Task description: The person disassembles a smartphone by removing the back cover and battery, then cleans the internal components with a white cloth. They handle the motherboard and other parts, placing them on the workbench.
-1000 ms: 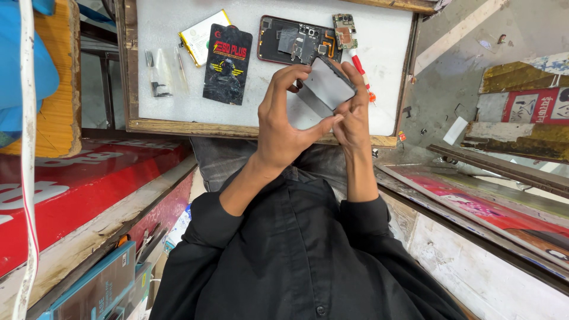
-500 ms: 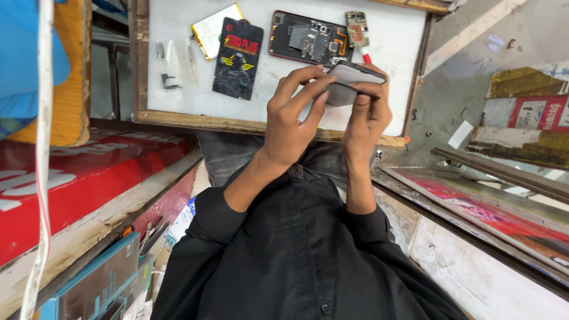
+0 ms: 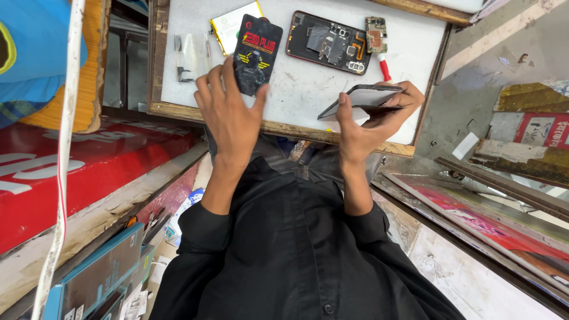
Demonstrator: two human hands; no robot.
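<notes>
My right hand holds a thin dark phone panel by its edge, tilted above the right side of the white work board. With fingers spread, my left hand is over the board's left part, and its thumb and fingertips are at the lower edge of a black printed packet. Whether it touches the packet I cannot tell. An opened phone with its insides exposed lies at the far side of the board.
A small circuit board and a red-handled tool lie beside the opened phone. A flat white and yellow pack and small metal parts sit at the board's left. Red signboards flank my lap.
My left hand has let go of the panel and moved left to the black packet. My right hand keeps the panel alone and has shifted right and lower.
</notes>
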